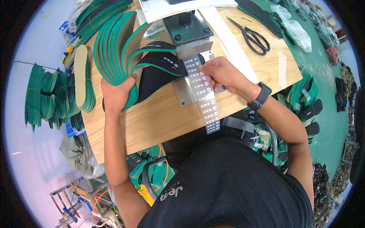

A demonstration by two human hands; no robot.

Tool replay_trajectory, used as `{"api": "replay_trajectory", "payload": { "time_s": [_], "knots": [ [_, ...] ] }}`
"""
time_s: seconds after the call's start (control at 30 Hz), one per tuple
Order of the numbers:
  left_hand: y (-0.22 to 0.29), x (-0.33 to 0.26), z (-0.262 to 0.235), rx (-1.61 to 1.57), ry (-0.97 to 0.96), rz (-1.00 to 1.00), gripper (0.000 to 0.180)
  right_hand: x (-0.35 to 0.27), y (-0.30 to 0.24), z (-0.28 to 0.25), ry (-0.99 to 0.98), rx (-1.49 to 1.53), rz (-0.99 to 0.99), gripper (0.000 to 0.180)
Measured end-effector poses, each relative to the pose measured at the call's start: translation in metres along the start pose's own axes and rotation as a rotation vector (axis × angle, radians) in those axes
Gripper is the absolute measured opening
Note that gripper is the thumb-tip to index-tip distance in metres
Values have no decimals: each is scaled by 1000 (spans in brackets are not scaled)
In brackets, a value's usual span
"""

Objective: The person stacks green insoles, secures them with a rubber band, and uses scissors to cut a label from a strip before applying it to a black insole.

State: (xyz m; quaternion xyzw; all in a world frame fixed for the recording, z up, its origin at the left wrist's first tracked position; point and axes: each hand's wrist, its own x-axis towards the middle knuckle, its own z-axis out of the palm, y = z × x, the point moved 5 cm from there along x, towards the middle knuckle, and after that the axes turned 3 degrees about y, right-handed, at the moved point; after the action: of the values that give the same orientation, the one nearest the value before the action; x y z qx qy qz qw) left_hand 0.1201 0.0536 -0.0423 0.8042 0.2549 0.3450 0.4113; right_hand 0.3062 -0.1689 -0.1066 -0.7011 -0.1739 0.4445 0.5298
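Note:
My left hand (117,93) is closed around the lower end of a fanned stack of green-edged insoles (110,49). Their beige undersides show between the layers. One black-topped insole (159,68) with small white printing reaches from this stack toward the machine's metal plate (184,93). My right hand (222,74) pinches the edge of a clear strip of white printed transfer labels (205,100). The strip runs over the plate and hangs past the table's near edge. Its upper end lies beside the tip of the black insole, under the press.
A black-based press (186,30) stands at the table's far side. Black-handled scissors (254,38) lie to the right on the wooden table (144,125). Bundled insoles (83,79) stand at the left edge, and more hang beyond (49,95). Insole piles (304,95) sit at the right.

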Motion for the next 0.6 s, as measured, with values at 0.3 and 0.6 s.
{"api": "replay_trajectory", "payload": {
  "time_s": [0.3, 0.6],
  "knots": [
    [-10, -1, -5, -56, 24, 17, 36, 3, -4, 0, 68, -130, -13, 33],
    [-10, -3, -5, -92, 12, 4, 36, 7, -2, 2, 70, -161, -19, 32]
  ]
}}
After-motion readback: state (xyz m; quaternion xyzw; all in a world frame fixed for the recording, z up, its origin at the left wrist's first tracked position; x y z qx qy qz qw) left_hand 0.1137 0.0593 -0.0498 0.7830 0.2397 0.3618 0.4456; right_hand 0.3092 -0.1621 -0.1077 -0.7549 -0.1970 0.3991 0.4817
